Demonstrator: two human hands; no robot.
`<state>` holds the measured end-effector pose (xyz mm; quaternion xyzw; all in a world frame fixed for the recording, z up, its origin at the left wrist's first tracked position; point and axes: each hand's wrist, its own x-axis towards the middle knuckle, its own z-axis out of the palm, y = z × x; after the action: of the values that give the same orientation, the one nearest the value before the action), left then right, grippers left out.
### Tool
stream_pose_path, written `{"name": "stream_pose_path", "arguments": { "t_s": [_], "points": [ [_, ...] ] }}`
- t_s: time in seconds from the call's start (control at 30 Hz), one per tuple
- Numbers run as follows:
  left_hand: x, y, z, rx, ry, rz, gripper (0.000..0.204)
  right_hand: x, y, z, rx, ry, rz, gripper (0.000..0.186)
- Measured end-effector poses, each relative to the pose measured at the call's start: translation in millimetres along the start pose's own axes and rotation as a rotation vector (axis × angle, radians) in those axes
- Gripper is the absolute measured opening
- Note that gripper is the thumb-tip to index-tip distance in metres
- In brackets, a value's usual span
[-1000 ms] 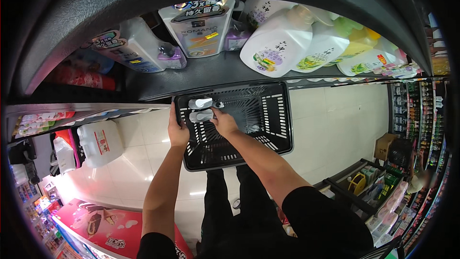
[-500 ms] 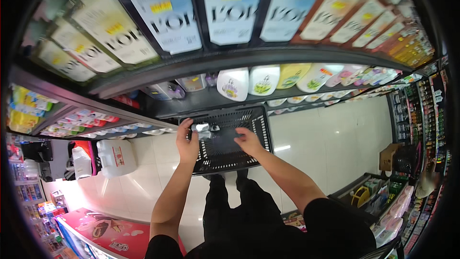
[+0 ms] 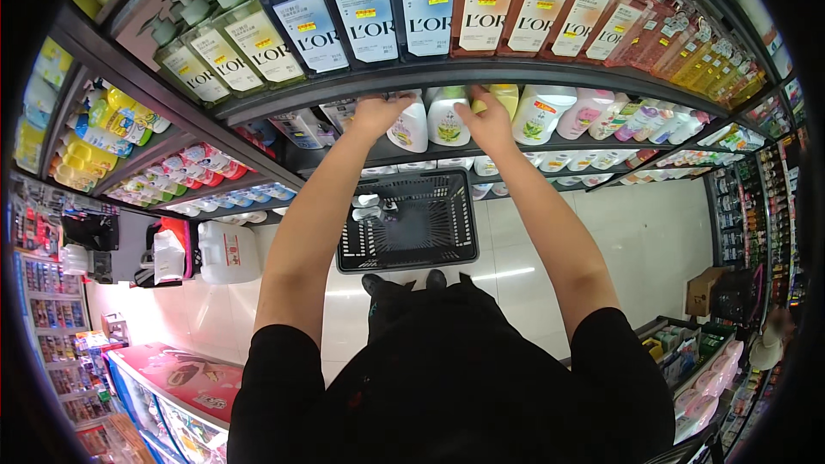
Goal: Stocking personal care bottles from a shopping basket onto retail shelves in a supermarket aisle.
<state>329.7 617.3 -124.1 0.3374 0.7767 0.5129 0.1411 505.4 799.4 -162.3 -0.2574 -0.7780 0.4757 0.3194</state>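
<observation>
Both my arms stretch forward to the shelf below the pump bottles. My left hand (image 3: 378,117) is open at the upper part of a white bottle with a purple print (image 3: 410,131), its thumb pointing right across it. My right hand (image 3: 490,122) is open too, thumb and forefinger apart. Its thumb reaches the right side of a white bottle with a green print (image 3: 448,123), while its fingers are beside a yellow bottle (image 3: 508,101). Both bottles stand upright. Some fingertips are hidden. Below my hands, a black shopping basket (image 3: 412,262) holds a few small white and silvery items (image 3: 368,208).
Large pump bottles (image 3: 361,21) line the shelf above my hands. Other bottles (image 3: 584,112) continue to the right. A white jug (image 3: 229,252) stands on the left, and a red-topped freezer (image 3: 185,378) at the lower left. A cardboard box (image 3: 703,290) is at the right.
Both hands have left the space over the basket and moved forward and up to the shelf bottles. The view has shifted, showing more of the upper shelf.
</observation>
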Motion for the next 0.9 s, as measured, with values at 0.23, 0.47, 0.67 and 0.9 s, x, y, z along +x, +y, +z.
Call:
{"name": "stream_pose_path", "arguments": {
  "t_s": [0.23, 0.47, 0.67, 0.9],
  "points": [
    [1, -24, 9, 0.339, 0.011, -0.039, 0.056, -1, -12, 21, -0.349, -0.038, -0.169, 0.070],
    [-11, -12, 12, 0.266, -0.071, -0.118, 0.063, -3, -21, 10, -0.351, -0.182, -0.009, 0.074],
    [-49, -28, 13, 0.126, 0.042, 0.133, 0.050, -17, -12, 3, -0.243, -0.276, -0.137, 0.066],
    [-146, -28, -22, -0.242, 0.114, -0.104, 0.036, -84, -15, -41, 0.126, -0.386, 0.241, 0.070]
  ]
}}
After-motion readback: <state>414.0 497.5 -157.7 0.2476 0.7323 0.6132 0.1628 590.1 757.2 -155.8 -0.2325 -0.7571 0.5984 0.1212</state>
